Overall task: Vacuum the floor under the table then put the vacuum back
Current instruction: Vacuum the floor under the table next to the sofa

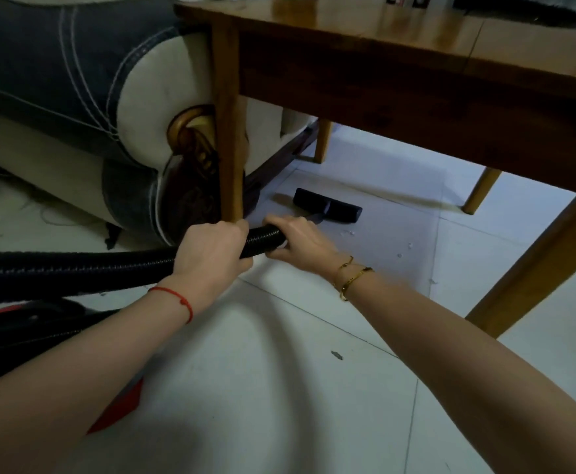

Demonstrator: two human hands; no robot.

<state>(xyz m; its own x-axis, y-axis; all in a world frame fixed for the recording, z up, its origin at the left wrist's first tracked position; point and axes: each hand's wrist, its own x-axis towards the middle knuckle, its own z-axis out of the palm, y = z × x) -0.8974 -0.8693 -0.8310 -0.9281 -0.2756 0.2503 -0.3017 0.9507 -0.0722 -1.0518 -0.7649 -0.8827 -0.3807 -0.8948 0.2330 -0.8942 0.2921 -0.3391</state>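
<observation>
Both hands, left hand (211, 249) and right hand (300, 239), grip hose (74, 268); sweep nozzle (327, 205) right across crumbs (348, 232) under worktop (382, 46).

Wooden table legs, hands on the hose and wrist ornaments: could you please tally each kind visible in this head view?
Wooden table legs: 4, namely the near left leg, the near right leg, the far left leg and the far right leg.
Hands gripping the black hose: 2, left hand, right hand.
Red string bracelet: 1
Gold bangles: 2
Total: 9
</observation>
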